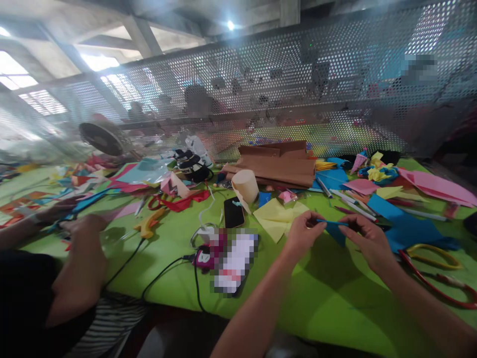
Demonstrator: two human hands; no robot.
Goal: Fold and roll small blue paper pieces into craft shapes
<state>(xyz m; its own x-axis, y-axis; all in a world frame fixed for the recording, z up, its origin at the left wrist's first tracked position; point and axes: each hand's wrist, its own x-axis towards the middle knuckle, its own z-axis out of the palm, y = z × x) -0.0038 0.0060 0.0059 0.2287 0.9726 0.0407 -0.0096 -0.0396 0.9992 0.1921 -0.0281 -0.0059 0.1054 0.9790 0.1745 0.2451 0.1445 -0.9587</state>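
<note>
A small piece of blue paper (336, 233) is stretched between my two hands, just above the green tabletop. My left hand (306, 230) pinches its left end between thumb and fingers. At the other end, my right hand (363, 238) grips the upper right corner the same way. The top edge looks folded, and a pointed part hangs down between the hands. Beyond my left hand lies a yellow paper sheet (274, 217). Close to my right hand are larger blue paper (413, 231) and scissors with red and yellow handles (434, 256).
A phone (235, 263), a black phone (234, 213), a purple power strip (204, 258) and a yellow glue gun (150, 223) lie left of me. A co-worker's arm (84, 248) reaches over the table further left. Brown paper (274, 164) lies before a perforated metal screen (261, 94). Pens (357, 208) are scattered behind.
</note>
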